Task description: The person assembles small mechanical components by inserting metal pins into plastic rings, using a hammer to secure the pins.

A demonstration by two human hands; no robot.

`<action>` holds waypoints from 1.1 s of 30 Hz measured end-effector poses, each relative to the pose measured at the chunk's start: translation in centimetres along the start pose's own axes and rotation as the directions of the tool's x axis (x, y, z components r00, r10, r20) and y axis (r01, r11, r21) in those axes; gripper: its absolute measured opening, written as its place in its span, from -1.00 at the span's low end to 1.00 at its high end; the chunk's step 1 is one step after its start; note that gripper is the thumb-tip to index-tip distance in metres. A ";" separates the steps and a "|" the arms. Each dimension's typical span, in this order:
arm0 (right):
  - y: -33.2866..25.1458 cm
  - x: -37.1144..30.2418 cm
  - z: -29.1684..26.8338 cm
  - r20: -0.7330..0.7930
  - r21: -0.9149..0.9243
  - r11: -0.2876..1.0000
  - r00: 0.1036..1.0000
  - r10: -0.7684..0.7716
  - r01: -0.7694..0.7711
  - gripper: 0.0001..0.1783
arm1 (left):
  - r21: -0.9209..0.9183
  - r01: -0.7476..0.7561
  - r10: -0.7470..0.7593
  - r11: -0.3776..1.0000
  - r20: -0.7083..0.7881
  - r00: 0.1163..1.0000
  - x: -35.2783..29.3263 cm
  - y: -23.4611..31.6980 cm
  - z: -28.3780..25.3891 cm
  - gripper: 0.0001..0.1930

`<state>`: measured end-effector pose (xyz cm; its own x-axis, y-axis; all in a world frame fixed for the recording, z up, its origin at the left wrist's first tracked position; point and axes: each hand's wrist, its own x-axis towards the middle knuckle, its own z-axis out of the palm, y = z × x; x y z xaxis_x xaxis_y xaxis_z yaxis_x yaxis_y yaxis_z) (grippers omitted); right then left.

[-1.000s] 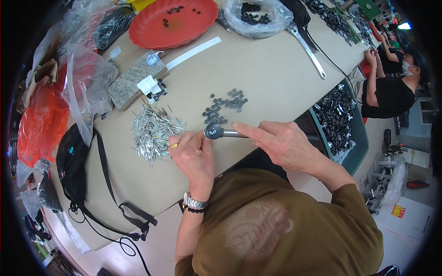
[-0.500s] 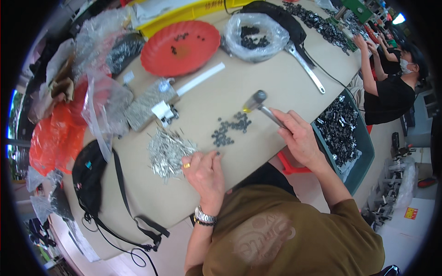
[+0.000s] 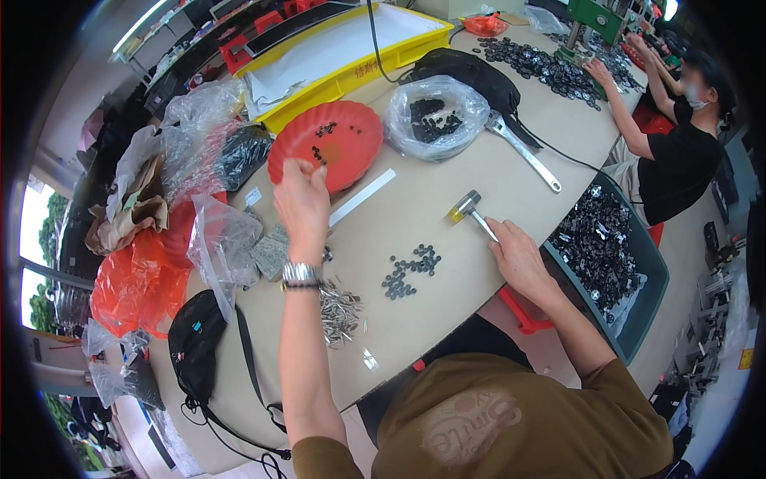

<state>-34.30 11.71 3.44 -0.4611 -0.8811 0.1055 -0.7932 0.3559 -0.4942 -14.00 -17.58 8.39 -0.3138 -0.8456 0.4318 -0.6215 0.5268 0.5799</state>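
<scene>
- Gripping a hammer [image 3: 465, 205] by its handle, the right hand [image 3: 519, 255] wraps its fingers closely around the shaft; the yellow-faced head points far-left above or on the table [image 3: 447, 176], which of the two cannot be told.
- Left hand [image 3: 303, 195]: at the near-left rim of the red plate [image 3: 351, 148], fingers bunched; whether they pinch anything, or touch the rim, cannot be told.
- Small black parts [image 3: 321, 144]: scattered on the plate.
- Round black pieces [image 3: 399, 283]: loosely clustered on the table, near-left of the hammer head.
- Metal pins [image 3: 339, 315]: heaped left of these pieces, partly behind the left forearm.
- Yellow tray [image 3: 399, 60]: far side, with dark lettering on its near wall.
- Brown shirt [image 3: 471, 399]: pale printed lettering across the front.
- Yellow label [image 3: 747, 358]: far right edge, its print too small to read.
- Wrench [image 3: 531, 156]: right of the clear bag [image 3: 399, 136], unmarked as far as visible.
</scene>
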 end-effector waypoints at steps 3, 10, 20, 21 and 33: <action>-0.6 0.0 0.2 0.006 -0.017 1.000 1.000 -0.026 0.026 -0.50 | -0.072 -0.027 0.018 0.997 -0.121 0.993 1.1 -0.1 -0.8 -0.68; 0.2 1.3 0.5 -0.029 -0.251 0.960 0.990 -0.137 0.125 -0.51 | -0.076 0.160 -0.160 0.984 0.017 0.987 -9.4 -0.9 -7.0 -0.88; -3.6 0.3 0.6 -0.244 -0.167 0.931 0.901 -0.358 0.325 -0.66 | 0.086 -0.168 0.136 0.982 0.297 0.945 -19.6 -0.3 -6.6 -0.84; -4.1 -0.1 1.1 -0.224 -0.074 0.906 0.878 -0.422 0.417 -0.71 | 0.073 -0.171 0.142 0.982 0.303 0.943 -20.0 -0.1 -6.5 -0.84; -8.0 -0.7 6.9 -0.066 0.158 0.874 0.888 -0.455 0.459 -0.75 | 0.241 -0.122 0.061 0.963 0.245 0.968 -23.2 -0.3 -5.5 -0.85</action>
<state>-24.89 7.36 1.36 -0.0751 -0.9237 0.3756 -0.8420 -0.1430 -0.5201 -2.57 2.36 1.98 -0.5174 -0.8072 0.2839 -0.7331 0.5893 0.3395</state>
